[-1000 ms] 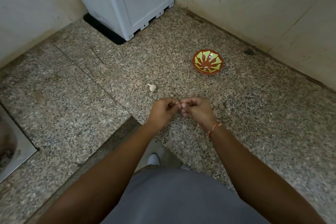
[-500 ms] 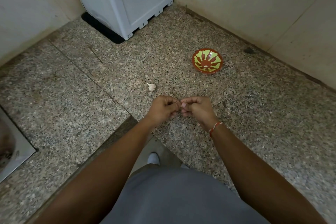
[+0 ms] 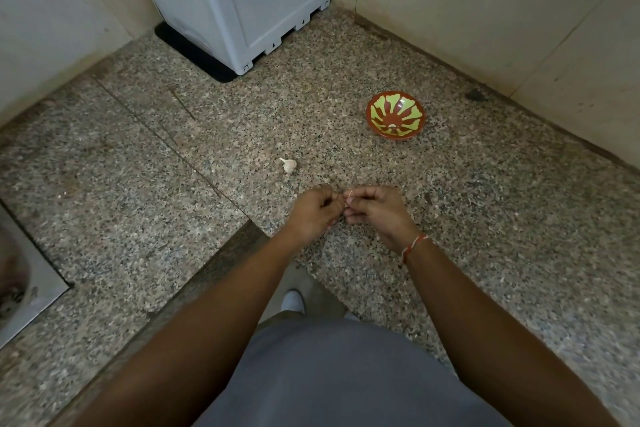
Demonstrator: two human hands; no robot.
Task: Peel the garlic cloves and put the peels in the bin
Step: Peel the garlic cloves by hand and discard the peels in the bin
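Counter point(image 3: 485, 218): speckled stone.
Grey box point(image 3: 242, 0): far corner.
Bowl point(image 3: 395, 115): far right, red-green.
Left hand point(image 3: 311, 210): curled, pinching garlic clove point(image 3: 348, 200).
Right hand point(image 3: 375, 208): pinching the same clove.
Garlic bulb point(image 3: 288, 165): lies far-left of hands.

Speckled polished granite counter point(image 3: 485, 218); glossy glazed bowl point(image 3: 395, 115) far right; smooth grey plastic appliance point(image 3: 249, 0); papery garlic point(image 3: 288, 165).

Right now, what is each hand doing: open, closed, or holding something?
Left hand: fingers curled, pinching a small garlic clove between both hands.
Right hand: fingers curled, pinching the same clove at its peel.
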